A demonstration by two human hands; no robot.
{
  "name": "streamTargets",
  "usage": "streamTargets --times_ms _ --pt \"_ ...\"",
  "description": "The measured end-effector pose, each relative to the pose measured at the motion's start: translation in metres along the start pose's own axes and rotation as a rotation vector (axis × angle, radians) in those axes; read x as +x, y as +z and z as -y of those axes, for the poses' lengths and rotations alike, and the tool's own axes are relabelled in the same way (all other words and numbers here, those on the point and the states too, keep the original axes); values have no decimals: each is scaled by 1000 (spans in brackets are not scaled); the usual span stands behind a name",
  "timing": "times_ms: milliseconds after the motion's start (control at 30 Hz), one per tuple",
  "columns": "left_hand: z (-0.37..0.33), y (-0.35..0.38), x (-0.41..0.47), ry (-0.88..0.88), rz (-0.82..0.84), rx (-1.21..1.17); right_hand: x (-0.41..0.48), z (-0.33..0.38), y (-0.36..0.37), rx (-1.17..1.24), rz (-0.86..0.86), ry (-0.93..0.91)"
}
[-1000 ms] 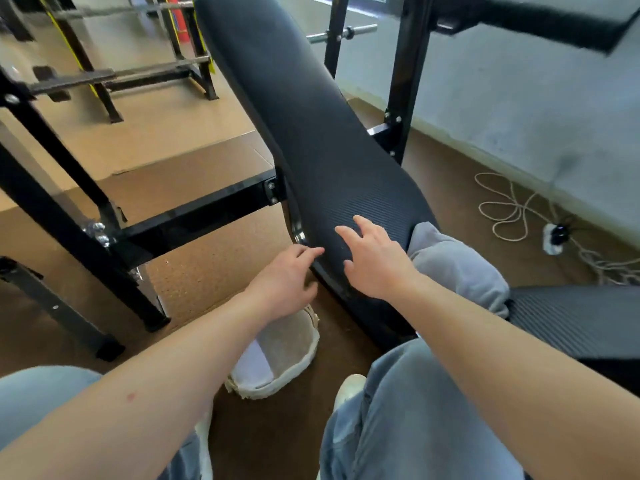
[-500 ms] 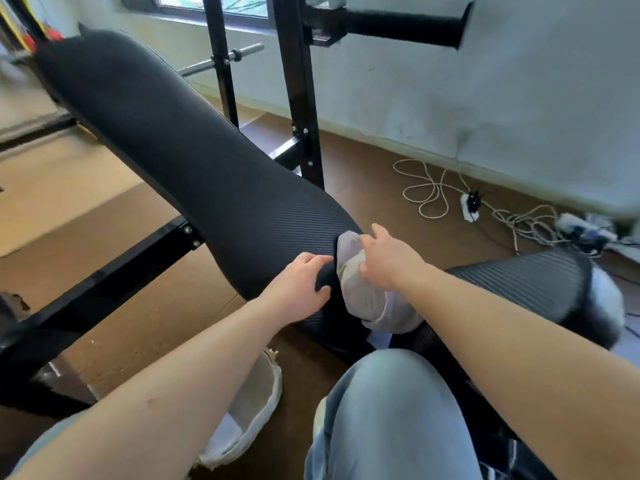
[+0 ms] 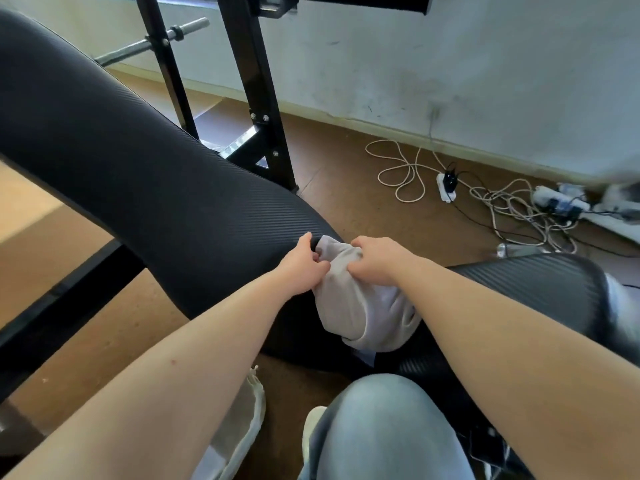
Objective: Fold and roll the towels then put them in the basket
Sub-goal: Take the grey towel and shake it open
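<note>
Grey towel (image 3: 360, 306) sits bunched at the centre of the frame, wedged where the sloping backrest pad (image 3: 138, 161) meets the seat pad (image 3: 540, 285). Left grip (image 3: 304, 268) pinches its top edge, and right grip (image 3: 377, 261) clamps a fold just beside it, so both are full of cloth. This looks like the pick-up before folding. To do it well: find two true corners, lift clear of the crease, spread it flat. The basket (image 3: 242, 420) stands on the floor at lower left, half hidden under the forearm.
</note>
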State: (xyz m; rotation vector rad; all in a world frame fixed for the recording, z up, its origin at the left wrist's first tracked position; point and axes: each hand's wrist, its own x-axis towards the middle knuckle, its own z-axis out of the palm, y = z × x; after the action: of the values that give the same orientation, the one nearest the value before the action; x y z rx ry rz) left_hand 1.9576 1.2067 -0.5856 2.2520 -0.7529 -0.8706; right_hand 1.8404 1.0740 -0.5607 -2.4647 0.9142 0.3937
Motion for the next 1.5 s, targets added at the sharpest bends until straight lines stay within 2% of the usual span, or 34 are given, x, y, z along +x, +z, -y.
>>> streamTargets --times_ms 67,167,300,433,533,667,767,900,1033,1133,1200,1267,1333,1400,1500 --pt "-2 6 6 -70 5 -30 -1 -2 -3 2 3 -13" --pt "2 17 10 -68 -10 -23 -5 2 -6 -73 11 -36" --pt "3 17 -1 47 -74 1 -14 13 -11 -166 -27 -60" --pt "4 6 -18 176 -156 -135 -17 18 -19 -110 -45 -169" --pt "-1 -5 -28 247 -188 -265 -26 23 -25 -103 35 -230" --pt "-12 -17 -37 276 -253 -322 -40 13 -23 -2 139 -184" --pt "-9 -19 -45 309 -252 -290 -44 8 -16 -9 94 -149" --pt "-3 -18 -54 398 -237 -245 -51 19 -16 -186 -55 -247" --pt "-8 -33 -62 498 -290 -69 -58 23 -38 -33 -104 -298" --pt "-3 -43 -61 476 -125 246 -61 23 -45 -109 -180 -296" --pt "3 -43 -61 384 -15 447 -60 21 -36 -158 -201 -246" --pt "9 -43 -62 309 56 505 -58 15 -23 -124 -208 -195" --pt "15 -43 -65 306 108 461 -58 10 -18 -20 -205 -161" --pt "17 -45 -68 338 73 485 -59 10 -19 57 -192 -149" --pt "15 -47 -70 369 -110 553 -61 15 -31 77 -273 -144"
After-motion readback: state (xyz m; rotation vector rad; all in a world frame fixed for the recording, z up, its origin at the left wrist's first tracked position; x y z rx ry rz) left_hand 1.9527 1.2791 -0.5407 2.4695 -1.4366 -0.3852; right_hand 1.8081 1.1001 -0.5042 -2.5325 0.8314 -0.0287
